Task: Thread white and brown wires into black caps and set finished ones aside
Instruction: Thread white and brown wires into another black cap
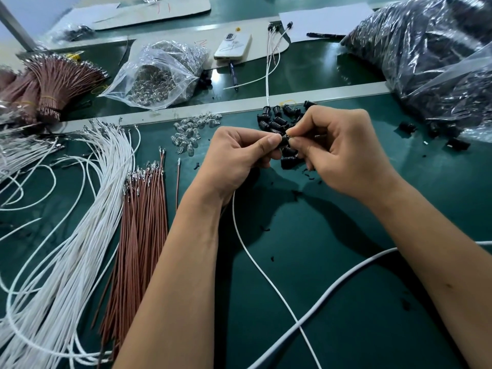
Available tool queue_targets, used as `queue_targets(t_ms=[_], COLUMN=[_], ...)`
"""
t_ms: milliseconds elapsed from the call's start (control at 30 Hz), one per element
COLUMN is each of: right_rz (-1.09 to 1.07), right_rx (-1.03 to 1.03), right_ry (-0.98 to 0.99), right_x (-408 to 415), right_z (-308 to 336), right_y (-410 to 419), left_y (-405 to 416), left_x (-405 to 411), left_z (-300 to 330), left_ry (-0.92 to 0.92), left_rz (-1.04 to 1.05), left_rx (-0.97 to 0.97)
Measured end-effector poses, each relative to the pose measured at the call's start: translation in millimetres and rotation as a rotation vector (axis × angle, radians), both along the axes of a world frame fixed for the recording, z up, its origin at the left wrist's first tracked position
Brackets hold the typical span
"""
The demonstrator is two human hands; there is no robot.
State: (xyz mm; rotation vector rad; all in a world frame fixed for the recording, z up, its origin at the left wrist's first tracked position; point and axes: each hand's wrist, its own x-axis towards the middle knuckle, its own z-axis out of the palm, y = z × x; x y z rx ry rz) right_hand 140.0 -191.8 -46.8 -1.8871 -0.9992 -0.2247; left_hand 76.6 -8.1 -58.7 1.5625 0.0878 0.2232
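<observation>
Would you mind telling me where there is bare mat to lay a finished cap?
Bare mat shows right of the right hand. Crowded: loose caps beyond the hands, wire bundles on the left.

Fingers hide most of the black cap (pixel 284 141).

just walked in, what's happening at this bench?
A person is assembling by hand. Both hands, left hand and right hand, pinch one black cap between the fingertips above the green mat. A thin white wire trails down from under the left hand. Loose black caps lie just behind; white wires and brown wires lie at left. A few wired caps sit at the back.
</observation>
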Motion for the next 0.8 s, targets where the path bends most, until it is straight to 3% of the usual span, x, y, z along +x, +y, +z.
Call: queue_targets(t_ms=[267, 500, 700, 800], right_rz=[-0.022, 0.076, -0.020, -0.016], right_rx=[-0.028, 0.008, -0.025, 0.022], right_ry=[0.030, 0.127, -0.094, 0.007], right_x=[1.4, 2.0, -3.0, -1.5], right_z=[-2.1, 0.9, -0.2, -3.4], right_y=[0.4, -2.4, 3.1, 3.1], left_y=[-2.5, 4.2, 2.4, -0.3], left_x=[2.5, -1.3, 0.9, 0.9], left_z=[-3.1, -3.1, -1.8, -2.9], left_ry=[-0.085, -0.031, 0.020, 0.002], left_rz=[0.060, -0.034, -0.014, 0.000], left_rx=[0.119, 0.041, -0.018, -0.024])
